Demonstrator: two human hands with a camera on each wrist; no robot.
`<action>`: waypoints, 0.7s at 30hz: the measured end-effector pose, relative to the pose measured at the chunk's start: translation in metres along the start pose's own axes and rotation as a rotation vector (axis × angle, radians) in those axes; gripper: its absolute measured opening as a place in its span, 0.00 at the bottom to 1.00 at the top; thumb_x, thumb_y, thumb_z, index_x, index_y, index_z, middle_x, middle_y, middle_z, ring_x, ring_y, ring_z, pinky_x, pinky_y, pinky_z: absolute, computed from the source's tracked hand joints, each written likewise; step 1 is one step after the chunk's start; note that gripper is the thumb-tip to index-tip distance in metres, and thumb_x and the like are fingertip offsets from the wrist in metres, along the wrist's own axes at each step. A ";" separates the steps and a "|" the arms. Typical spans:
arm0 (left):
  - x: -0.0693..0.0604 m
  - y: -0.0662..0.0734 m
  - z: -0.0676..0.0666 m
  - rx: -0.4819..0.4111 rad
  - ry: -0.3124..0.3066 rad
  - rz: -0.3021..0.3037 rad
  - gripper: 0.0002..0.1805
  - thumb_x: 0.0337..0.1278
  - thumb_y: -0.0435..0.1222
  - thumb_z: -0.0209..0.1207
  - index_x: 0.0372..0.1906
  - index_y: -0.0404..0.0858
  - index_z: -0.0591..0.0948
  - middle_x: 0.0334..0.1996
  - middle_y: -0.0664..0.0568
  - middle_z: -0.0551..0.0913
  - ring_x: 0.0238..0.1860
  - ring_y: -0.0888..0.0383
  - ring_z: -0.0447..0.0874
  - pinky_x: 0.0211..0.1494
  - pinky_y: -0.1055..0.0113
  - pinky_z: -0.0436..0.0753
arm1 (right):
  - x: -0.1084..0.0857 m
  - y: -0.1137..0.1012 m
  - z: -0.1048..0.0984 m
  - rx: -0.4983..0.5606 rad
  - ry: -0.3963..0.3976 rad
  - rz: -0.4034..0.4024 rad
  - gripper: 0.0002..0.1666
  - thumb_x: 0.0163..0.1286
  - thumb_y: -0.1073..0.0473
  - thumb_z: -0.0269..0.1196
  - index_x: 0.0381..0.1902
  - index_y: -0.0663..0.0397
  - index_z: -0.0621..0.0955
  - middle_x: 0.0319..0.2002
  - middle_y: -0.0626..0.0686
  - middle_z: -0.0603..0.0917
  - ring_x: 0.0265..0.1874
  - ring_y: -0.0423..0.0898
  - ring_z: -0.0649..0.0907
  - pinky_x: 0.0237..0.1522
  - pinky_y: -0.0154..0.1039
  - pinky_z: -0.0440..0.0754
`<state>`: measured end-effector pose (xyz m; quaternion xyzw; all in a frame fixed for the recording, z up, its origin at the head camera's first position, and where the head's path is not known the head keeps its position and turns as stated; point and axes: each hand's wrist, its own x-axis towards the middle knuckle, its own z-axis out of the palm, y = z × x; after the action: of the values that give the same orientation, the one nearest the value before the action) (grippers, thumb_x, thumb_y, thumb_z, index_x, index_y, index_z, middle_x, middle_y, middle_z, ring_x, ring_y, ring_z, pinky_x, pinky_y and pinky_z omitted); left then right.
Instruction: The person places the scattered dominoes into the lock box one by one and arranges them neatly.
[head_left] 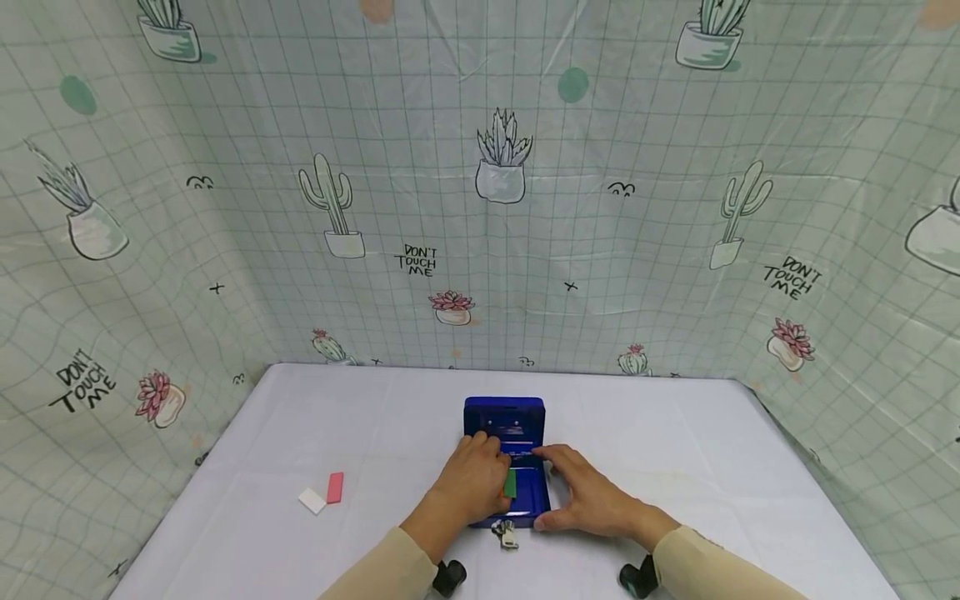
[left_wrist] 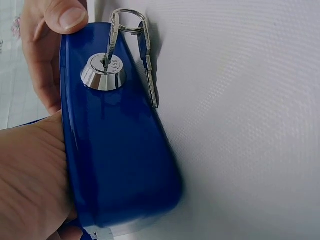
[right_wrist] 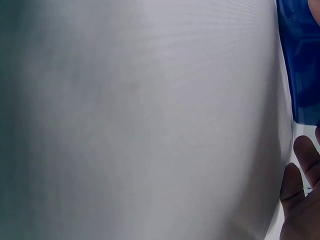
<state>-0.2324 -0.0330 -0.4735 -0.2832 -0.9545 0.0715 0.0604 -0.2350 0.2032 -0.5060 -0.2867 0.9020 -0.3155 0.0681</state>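
A blue metal box [head_left: 532, 492] stands with its lid raised at the back. My left hand [head_left: 471, 479] reaches over its left side, fingers curled, with a green piece [head_left: 510, 483] between thumb and fingers; the fingertips are mostly hidden. At the right side of the box, my right hand [head_left: 592, 500] spreads its thumb and index finger along the edge, touching it. In the left wrist view, keys [left_wrist: 149, 70] hang from the lock [left_wrist: 104, 72] on the box front, and the left hand [left_wrist: 32, 175] goes behind the wall. The right wrist view shows spread fingers [right_wrist: 294, 187] beside the box [right_wrist: 304, 75].
On the white table [head_left: 360, 425], a pink piece [head_left: 335, 487] and a white piece [head_left: 312, 501] lie to the left of the box. A patterned curtain [head_left: 420, 208] surrounds the back and sides of the table.
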 end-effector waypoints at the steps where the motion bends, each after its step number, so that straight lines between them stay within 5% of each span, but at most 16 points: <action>1: 0.000 0.000 0.000 0.002 -0.001 -0.001 0.35 0.52 0.64 0.73 0.56 0.44 0.88 0.47 0.54 0.85 0.49 0.56 0.75 0.54 0.64 0.76 | 0.000 0.000 0.000 0.003 -0.002 0.002 0.59 0.57 0.31 0.78 0.78 0.48 0.66 0.71 0.52 0.71 0.64 0.53 0.77 0.67 0.60 0.77; 21: -0.003 -0.001 0.001 0.001 -0.009 -0.003 0.33 0.57 0.65 0.70 0.55 0.44 0.88 0.45 0.54 0.84 0.47 0.56 0.74 0.54 0.64 0.76 | 0.000 0.000 0.000 0.002 -0.011 0.008 0.59 0.58 0.31 0.77 0.78 0.47 0.65 0.72 0.52 0.71 0.65 0.53 0.77 0.67 0.62 0.77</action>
<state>-0.2307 -0.0359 -0.4743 -0.2815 -0.9551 0.0733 0.0561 -0.2351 0.2027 -0.5058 -0.2848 0.9025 -0.3144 0.0746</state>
